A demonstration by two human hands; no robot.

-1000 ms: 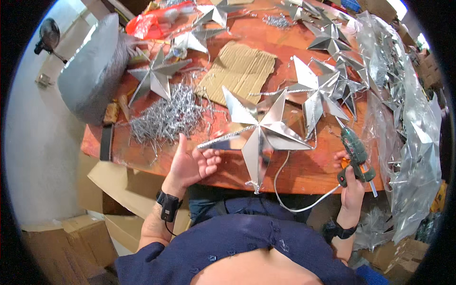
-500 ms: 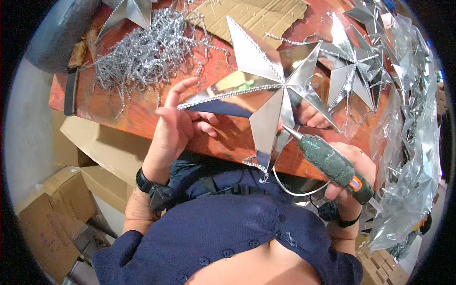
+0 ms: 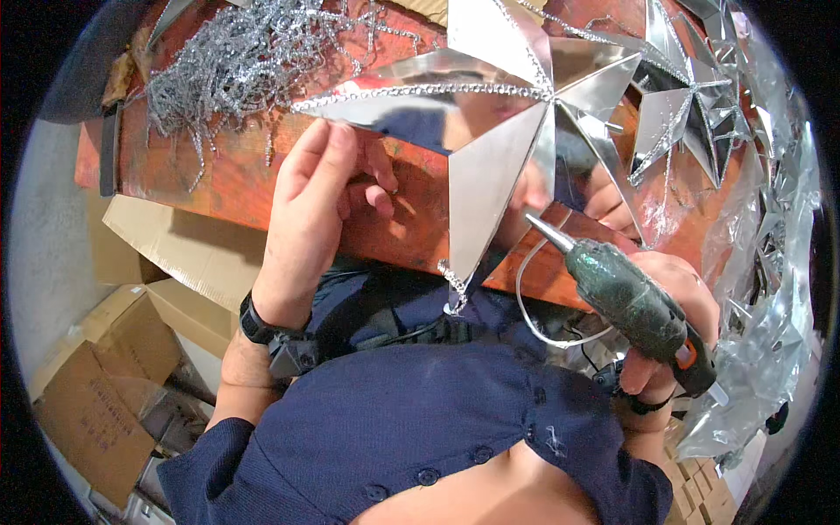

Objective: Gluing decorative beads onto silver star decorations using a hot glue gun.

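A large mirror-silver star (image 3: 494,166) leans over the table edge in front of me, with twisted silver trim (image 3: 420,90) along the ridge of its left point. My left hand (image 3: 325,175) is closed at that point, thumb and index finger pinching by its tip; the other fingers curl below. My right hand (image 3: 687,293) grips a dark green glue gun (image 3: 632,293), its metal nozzle aimed up-left beside the star's lower point. A short loose piece of silver trim (image 3: 454,284) hangs at that lower tip. Fingers show in the mirrored surface, possibly reflected.
A tangled heap of silver trim (image 3: 241,74) lies on the red table (image 3: 201,188) at left. Another silver star (image 3: 682,109) and clear plastic wrapping (image 3: 748,350) are at right. Cardboard boxes (image 3: 96,385) stand lower left. A white cord (image 3: 522,293) loops below the star.
My left thumb and index finger have come together at the star's left point, where they were spread before. The star and table now sit higher in view; the glue gun stays in my right hand.
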